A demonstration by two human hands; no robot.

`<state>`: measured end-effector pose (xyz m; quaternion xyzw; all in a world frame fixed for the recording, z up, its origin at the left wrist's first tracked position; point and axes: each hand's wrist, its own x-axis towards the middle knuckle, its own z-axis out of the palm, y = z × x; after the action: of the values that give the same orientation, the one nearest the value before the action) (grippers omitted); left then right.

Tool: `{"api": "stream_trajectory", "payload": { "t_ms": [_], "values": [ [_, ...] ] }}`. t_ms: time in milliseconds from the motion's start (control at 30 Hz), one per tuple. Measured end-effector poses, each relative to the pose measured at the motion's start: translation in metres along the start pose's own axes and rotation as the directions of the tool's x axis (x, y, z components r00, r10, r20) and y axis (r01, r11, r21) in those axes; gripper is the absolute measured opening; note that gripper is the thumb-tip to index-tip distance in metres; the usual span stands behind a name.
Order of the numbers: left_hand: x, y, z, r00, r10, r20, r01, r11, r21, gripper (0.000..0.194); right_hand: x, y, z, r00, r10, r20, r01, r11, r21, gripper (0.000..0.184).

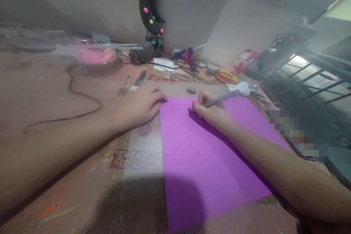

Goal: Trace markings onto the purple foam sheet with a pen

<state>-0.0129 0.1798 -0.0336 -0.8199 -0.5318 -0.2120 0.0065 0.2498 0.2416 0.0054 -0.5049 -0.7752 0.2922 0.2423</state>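
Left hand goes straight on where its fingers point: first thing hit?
From the left hand, skimming the purple sheet at its fingertips, probably the right hand, which grips a pen. Depth is unclear; slightly farther out, it might meet the small grey lump instead.

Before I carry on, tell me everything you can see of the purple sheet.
The purple sheet looks like plain matte paper or thin card with straight edges. It lies flat, partly over a pale, red-printed sheet. The left hand is at its upper left corner. The right hand holds a pen over its upper part; whether the tip touches is unclear. The right forearm hides its lower right corner, and a broad shadow darkens its lower left.
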Motion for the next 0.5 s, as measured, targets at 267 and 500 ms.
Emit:
{"api": "stream_trajectory", "payload": {
  "t_ms": [267, 500],
  "values": [
    [0.0008, 0.0027, -0.0019, 1.000, -0.011, 0.005, 0.011, 1.000, -0.008, 0.036, -0.0009, -0.0027, -0.0003, 1.000, -0.009, 0.016, 0.009, 1.000, -0.019, 0.030],
    [0.0003, 0.0018, 0.0003, 1.000, -0.010, -0.002, 0.010, 1.000, -0.028, 0.037, -0.0006, 0.0013, 0.0008, 0.999, -0.033, 0.009, 0.033, 0.999, -0.008, 0.029]
  ]
}}
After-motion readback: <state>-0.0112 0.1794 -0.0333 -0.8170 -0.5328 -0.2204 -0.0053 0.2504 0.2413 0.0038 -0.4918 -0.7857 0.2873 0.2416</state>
